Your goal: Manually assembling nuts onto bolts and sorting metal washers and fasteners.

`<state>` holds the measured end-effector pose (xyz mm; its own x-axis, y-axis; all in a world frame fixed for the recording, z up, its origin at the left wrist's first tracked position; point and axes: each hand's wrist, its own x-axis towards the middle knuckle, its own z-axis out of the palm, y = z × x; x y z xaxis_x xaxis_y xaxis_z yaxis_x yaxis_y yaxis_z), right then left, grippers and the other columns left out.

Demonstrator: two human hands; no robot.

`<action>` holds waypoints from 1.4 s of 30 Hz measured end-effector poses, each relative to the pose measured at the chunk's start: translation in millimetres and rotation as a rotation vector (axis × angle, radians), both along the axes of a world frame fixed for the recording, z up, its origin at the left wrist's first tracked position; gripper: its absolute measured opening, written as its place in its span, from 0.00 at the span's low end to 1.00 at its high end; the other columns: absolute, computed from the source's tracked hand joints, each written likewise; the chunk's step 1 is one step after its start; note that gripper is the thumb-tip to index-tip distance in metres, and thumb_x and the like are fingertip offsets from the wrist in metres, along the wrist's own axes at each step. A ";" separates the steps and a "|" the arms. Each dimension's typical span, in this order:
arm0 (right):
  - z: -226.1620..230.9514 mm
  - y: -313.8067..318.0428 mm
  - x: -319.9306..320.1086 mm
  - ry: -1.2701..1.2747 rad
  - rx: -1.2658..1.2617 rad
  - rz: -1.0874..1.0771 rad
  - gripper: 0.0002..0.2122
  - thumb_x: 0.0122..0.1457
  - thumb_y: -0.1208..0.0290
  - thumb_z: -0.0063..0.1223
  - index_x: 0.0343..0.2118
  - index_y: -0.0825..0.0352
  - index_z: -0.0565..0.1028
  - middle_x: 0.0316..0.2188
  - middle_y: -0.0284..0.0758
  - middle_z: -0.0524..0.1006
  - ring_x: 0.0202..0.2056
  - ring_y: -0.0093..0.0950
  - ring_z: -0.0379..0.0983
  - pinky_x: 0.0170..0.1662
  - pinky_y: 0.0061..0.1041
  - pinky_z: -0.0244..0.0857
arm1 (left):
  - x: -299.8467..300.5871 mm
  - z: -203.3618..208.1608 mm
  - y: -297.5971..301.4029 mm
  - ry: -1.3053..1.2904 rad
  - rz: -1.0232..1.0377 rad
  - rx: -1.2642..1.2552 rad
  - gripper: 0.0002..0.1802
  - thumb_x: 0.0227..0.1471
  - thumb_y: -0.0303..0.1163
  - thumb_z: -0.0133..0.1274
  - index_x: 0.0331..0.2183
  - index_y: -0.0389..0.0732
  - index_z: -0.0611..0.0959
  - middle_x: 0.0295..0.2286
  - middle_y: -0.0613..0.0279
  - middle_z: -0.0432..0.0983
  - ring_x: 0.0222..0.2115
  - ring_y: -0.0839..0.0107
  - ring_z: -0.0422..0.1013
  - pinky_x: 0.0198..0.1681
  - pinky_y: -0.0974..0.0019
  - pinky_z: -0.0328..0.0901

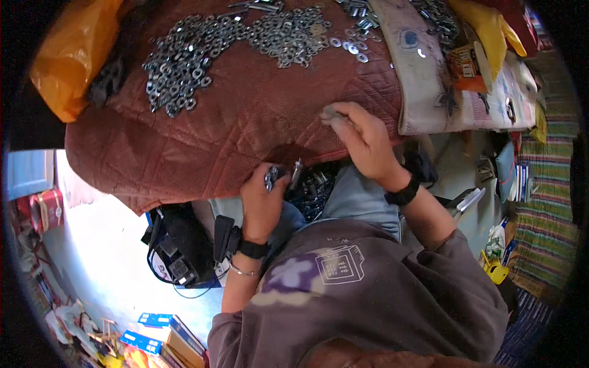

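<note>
My left hand (262, 199) is closed at the cloth's front edge around several small shiny bolts (271, 176). Just beyond its thumb, a single silver bolt (297, 172) stands nearly upright above my lap; I cannot tell whether the thumb touches it. A heap of dark, shiny metal bolts (314, 195) lies between my legs below the cloth. Over the cloth to the right, my right hand (365, 138) has its fingers bent and drawn together. Its greyish fingertips are blurred, and whatever they may hold cannot be made out.
The brown quilted cloth (245, 132) carries piles of nuts (178, 67), washers (356, 48) and other bolts (362, 15). Orange plastic (73, 58) hangs at the left. A pale patterned cloth (423, 107) lies right. A black bag (181, 242) and blue-white boxes (165, 331) are lower left.
</note>
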<state>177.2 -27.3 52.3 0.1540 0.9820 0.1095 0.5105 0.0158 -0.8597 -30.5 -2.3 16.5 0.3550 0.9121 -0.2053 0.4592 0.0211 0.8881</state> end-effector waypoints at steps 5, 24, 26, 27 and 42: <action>-7.3 32.8 49.4 -0.361 0.232 -0.249 0.08 0.52 0.73 0.48 0.34 0.70 0.71 0.32 0.46 0.73 0.35 0.46 0.70 0.37 0.35 0.65 | 5.0 -4.4 5.6 -0.429 -0.021 -0.384 0.09 0.49 0.28 0.51 0.34 0.36 0.74 0.25 0.59 0.75 0.20 0.77 0.65 0.23 0.74 0.60; -13.8 60.8 92.8 -0.546 0.112 -0.350 0.12 0.49 0.67 0.56 0.34 0.69 0.74 0.32 0.43 0.74 0.35 0.38 0.71 0.39 0.28 0.63 | 27.0 -17.6 -0.2 -0.851 -0.110 -0.832 0.14 0.58 0.42 0.41 0.36 0.41 0.70 0.25 0.56 0.74 0.15 0.79 0.63 0.13 0.80 0.51; -18.2 62.6 99.7 -0.531 0.161 -0.327 0.13 0.49 0.66 0.55 0.34 0.69 0.74 0.33 0.44 0.74 0.36 0.41 0.71 0.40 0.31 0.63 | 30.8 -16.0 1.8 -0.799 -0.092 -0.782 0.13 0.58 0.41 0.41 0.36 0.41 0.70 0.23 0.58 0.73 0.15 0.80 0.61 0.13 0.79 0.51; -19.7 61.3 99.1 -0.515 0.207 -0.310 0.14 0.49 0.65 0.55 0.35 0.69 0.73 0.33 0.46 0.75 0.37 0.43 0.70 0.41 0.35 0.64 | 31.1 -16.0 2.1 -0.788 -0.073 -0.721 0.12 0.57 0.40 0.42 0.36 0.40 0.70 0.22 0.60 0.72 0.16 0.80 0.61 0.14 0.79 0.51; -13.7 52.2 61.3 -0.432 0.171 -0.306 0.10 0.52 0.69 0.53 0.35 0.69 0.73 0.27 0.36 0.75 0.27 0.26 0.72 0.32 0.24 0.64 | 26.5 -6.8 9.8 -0.787 -0.042 -0.537 0.05 0.54 0.29 0.46 0.31 0.38 0.73 0.24 0.65 0.73 0.18 0.83 0.62 0.20 0.79 0.56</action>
<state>238.5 24.9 38.6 0.3352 0.8623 0.3794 0.8194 -0.0681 -0.5691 -4.0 7.5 9.7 0.5999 0.7490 -0.2812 -0.2566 0.5130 0.8191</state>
